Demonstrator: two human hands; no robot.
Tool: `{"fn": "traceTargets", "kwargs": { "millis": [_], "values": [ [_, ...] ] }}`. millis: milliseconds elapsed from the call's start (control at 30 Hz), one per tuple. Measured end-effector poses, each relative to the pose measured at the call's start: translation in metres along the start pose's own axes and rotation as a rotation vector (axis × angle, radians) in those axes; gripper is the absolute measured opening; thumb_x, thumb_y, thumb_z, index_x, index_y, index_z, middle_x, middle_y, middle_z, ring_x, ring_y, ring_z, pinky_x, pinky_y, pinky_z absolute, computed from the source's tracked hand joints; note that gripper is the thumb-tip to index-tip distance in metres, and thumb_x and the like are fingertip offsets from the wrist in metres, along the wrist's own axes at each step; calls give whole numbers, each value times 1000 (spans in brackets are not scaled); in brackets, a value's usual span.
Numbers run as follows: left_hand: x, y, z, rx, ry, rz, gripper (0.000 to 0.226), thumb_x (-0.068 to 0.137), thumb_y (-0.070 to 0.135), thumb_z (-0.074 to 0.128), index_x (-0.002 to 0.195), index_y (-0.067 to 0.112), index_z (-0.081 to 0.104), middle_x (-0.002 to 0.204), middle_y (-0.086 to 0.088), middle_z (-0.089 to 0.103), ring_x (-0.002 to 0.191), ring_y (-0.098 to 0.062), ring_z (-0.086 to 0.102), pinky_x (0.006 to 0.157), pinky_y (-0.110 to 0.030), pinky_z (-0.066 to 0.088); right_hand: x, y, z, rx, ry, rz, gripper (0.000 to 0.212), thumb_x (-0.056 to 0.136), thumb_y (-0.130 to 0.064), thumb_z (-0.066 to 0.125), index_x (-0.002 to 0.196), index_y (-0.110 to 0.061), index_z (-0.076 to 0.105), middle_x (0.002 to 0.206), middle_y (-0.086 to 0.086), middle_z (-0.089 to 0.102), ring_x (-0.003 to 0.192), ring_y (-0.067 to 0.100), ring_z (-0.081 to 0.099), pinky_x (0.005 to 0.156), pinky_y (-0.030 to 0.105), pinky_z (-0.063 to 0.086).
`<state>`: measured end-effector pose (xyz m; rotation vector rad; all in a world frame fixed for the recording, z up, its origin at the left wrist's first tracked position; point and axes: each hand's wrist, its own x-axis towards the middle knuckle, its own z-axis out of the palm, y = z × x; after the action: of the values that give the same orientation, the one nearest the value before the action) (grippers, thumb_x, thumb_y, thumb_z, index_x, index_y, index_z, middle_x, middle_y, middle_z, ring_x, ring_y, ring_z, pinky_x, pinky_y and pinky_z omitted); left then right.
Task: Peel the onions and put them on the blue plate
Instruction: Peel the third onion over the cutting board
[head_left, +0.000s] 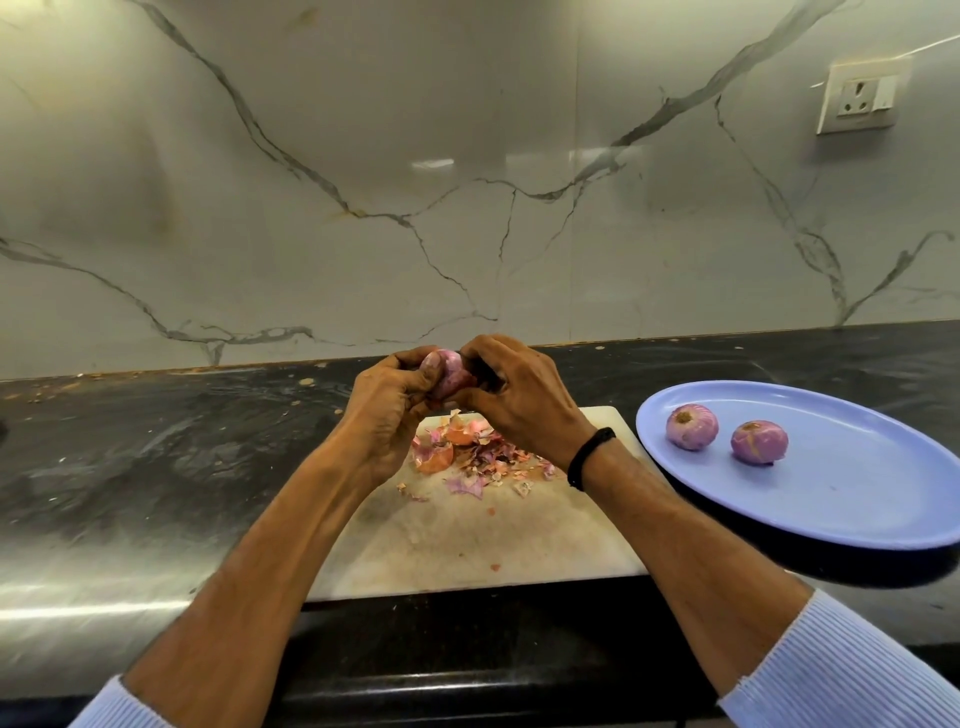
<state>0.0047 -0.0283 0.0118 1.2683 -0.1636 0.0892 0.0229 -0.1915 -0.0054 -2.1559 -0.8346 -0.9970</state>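
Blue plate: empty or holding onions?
Holding two: a peeled onion and a second peeled onion lie apart on the blue plate. The third onion is gripped by left hand and right hand.

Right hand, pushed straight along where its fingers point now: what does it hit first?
The onion that the right hand grips, then probably the left hand on its far side. Depth beyond them is unclear from this one view.

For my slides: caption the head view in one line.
Left hand and right hand peel an onion above the skins on the board; two peeled onions lie on the blue plate.
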Motion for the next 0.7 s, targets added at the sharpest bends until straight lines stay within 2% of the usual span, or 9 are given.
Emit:
{"fn": "traceTargets", "kwargs": {
  "millis": [67, 167, 367, 433, 567, 633, 700],
  "values": [
    [1, -2, 1, -1, 7, 4, 18, 95, 8, 58, 109, 2, 67, 100, -14, 72, 88, -25, 71, 82, -39, 61, -1, 1, -1, -9, 1, -11, 20, 87, -21, 71, 96, -8, 59, 88, 4, 59, 75, 16, 53, 68, 19, 47],
    [1, -3, 2, -34, 23, -3, 21, 95, 13, 59, 110, 0, 68, 93, -12, 73, 83, -22, 70, 76, -34, 61, -3, -1, 1, -33, 19, -14, 14, 87, -13, 70, 91, -6, 59, 83, 2, 55, 71, 14, 48, 64, 12, 36],
    [0, -2, 4, -90, 57, 0, 21, 96, 21, 60, 103, 5, 71, 93, -11, 73, 80, -19, 68, 75, -30, 58, 0, -6, 6, -26, 58, -14, 14, 86, -12, 70, 87, -6, 57, 80, 6, 57, 69, 19, 51, 61, 30, 48],
    [0, 0, 5, -136, 80, 2, 23, 97, 22, 60, 106, 4, 70, 98, -11, 73, 86, -19, 69, 77, -29, 59, 2, -6, 3, -21, 108, 2, 14, 85, -10, 71, 84, -7, 57, 76, 4, 57, 66, 17, 50, 59, 29, 47],
    [-1, 0, 10, -207, 97, -41, 15, 99, 17, 58, 105, 6, 67, 98, -11, 74, 89, -20, 71, 83, -31, 59, 5, -6, -5, 50, 209, 95, 23, 82, -12, 76, 79, -6, 54, 71, 0, 56, 62, 13, 49, 57, 14, 42],
    [-1, 0, 9, -260, 100, -82, 18, 99, 13, 55, 110, 3, 66, 106, -17, 72, 95, -24, 70, 84, -33, 59, 5, -5, -7, 103, 211, 174, 24, 83, -14, 76, 80, -6, 53, 70, 1, 57, 64, 15, 52, 57, 16, 44],
    [0, 4, 3, -315, 125, -90, 24, 99, 14, 55, 116, -1, 64, 114, -20, 69, 103, -28, 68, 84, -34, 60, 7, -1, -12, 197, 225, 274, 22, 84, -16, 75, 84, -9, 53, 75, 2, 59, 72, 15, 61, 65, 27, 55]
  ]
}}
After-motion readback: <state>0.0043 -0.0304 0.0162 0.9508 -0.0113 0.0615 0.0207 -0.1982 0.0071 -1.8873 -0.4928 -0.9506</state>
